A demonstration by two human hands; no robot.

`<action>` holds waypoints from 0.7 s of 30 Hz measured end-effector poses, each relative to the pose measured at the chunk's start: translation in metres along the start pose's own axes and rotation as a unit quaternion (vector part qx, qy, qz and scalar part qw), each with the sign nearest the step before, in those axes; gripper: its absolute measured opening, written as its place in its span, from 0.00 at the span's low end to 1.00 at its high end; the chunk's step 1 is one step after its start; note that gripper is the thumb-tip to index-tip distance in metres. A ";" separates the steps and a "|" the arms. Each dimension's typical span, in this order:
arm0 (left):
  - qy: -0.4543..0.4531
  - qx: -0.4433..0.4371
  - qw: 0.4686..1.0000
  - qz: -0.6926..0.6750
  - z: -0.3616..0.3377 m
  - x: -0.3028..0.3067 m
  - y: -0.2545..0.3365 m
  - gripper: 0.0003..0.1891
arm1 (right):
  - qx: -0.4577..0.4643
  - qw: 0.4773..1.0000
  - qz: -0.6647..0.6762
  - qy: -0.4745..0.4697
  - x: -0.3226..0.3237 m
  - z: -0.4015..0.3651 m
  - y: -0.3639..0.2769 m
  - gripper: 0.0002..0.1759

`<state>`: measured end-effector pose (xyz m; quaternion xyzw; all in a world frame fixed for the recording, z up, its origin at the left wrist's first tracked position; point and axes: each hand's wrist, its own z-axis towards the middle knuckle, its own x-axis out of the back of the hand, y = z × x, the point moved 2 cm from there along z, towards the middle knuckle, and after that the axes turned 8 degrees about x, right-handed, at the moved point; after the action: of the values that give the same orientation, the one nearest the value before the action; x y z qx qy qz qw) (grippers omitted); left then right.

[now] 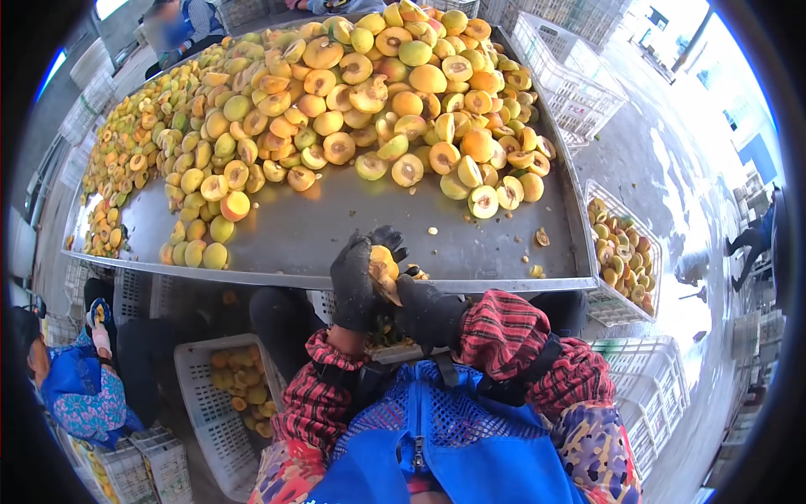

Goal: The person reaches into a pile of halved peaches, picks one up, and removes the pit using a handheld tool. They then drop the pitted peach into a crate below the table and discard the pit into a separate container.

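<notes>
My left hand (pixel 353 284), in a black glove, is closed around a yellow peach piece (pixel 384 267) just over the near edge of the metal table. My right hand (pixel 430 314), also black-gloved, presses against the lower right side of that piece. Its fingers are curled, and what they hold, if anything, is hidden. Beyond both hands lies a large heap of halved yellow peaches (pixel 344 109), many with the cut face or brown pit hollow showing.
The metal table (pixel 353 227) has a raised rim. Crates of peach pieces stand at its right (pixel 620 260) and below left (pixel 197 378). A white crate (pixel 646 395) stands by my right elbow. A co-worker in blue (pixel 75 386) sits at left; others are at the far side.
</notes>
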<state>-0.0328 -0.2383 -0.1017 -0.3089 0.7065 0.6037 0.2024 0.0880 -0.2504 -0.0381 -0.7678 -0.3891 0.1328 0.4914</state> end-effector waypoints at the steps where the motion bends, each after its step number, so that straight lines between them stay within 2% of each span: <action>1: 0.000 -0.006 1.000 -0.002 -0.002 -0.007 0.003 0.19 | -0.007 1.000 -0.011 0.004 0.002 -0.002 -0.008 0.17; 4: 0.006 -0.029 0.999 -0.020 -0.009 -0.018 0.007 0.18 | 0.047 0.998 -0.028 -0.011 0.002 -0.017 -0.022 0.17; 6: 0.008 -0.110 0.984 0.142 -0.012 -0.016 0.008 0.17 | 0.074 0.997 -0.002 -0.020 -0.005 -0.012 0.001 0.17; 7: 0.009 -0.151 0.963 0.222 -0.011 -0.015 0.010 0.17 | 0.057 0.997 0.035 -0.023 -0.006 -0.011 0.003 0.16; 9: 0.045 -0.182 0.946 0.265 0.011 0.028 -0.020 0.14 | 0.021 0.993 0.110 -0.028 -0.008 -0.013 0.001 0.15; 11: 0.051 -0.163 0.966 0.196 0.017 0.041 -0.031 0.12 | 0.003 0.988 0.154 -0.028 -0.007 -0.020 -0.008 0.14; 12: 0.038 -0.128 0.985 0.107 0.015 0.035 -0.030 0.11 | -0.005 0.984 0.175 -0.028 -0.007 -0.022 -0.010 0.13; 14: 0.032 -0.098 0.994 0.030 0.012 0.026 -0.025 0.10 | 0.029 0.986 0.161 -0.025 -0.006 -0.017 -0.003 0.13; 18: 0.030 -0.104 0.991 0.081 0.011 0.029 -0.020 0.10 | 0.038 0.980 0.189 -0.046 -0.006 -0.010 0.005 0.13; 20: 0.002 -0.082 0.993 0.085 0.010 0.027 -0.017 0.11 | 0.045 0.986 0.148 -0.056 -0.003 -0.014 -0.005 0.13; 21: -0.016 -0.061 0.995 0.077 -0.004 0.000 0.005 0.12 | 0.049 0.989 0.127 -0.060 -0.002 -0.016 -0.007 0.12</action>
<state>-0.0361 -0.2422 -0.0971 -0.2555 0.6867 0.6645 0.1467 0.0927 -0.2604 -0.0244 -0.7765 -0.3100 0.2589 0.4835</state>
